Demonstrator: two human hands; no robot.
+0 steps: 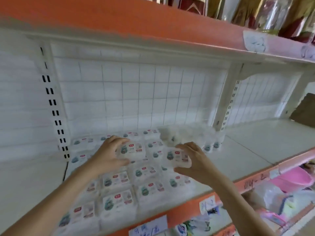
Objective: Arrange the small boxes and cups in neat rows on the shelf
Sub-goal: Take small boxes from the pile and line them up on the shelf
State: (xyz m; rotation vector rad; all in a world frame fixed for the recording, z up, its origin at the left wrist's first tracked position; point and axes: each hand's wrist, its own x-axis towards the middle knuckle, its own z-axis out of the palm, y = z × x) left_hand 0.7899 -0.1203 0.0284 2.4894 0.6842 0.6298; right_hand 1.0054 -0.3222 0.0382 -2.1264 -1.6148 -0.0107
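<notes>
Several small white boxes (pixel 117 180) with green and red print lie in rows on the left part of the white shelf (pixel 247 150). My left hand (pixel 107 155) grips one such box (pixel 132 149) just above the rows. My right hand (pixel 194 160) grips a second box (pixel 177 158) to the right of it. Behind my right hand stands a blurred cluster of clear cups (pixel 190 135), with small cups (pixel 212 146) at its right end.
An orange upper shelf (pixel 153 23) overhangs the space. A white upright post (pixel 223 106) stands behind the cups. The orange front edge (pixel 252 181) carries paper labels. A pink tub (pixel 291 178) and bagged goods sit on the shelf below.
</notes>
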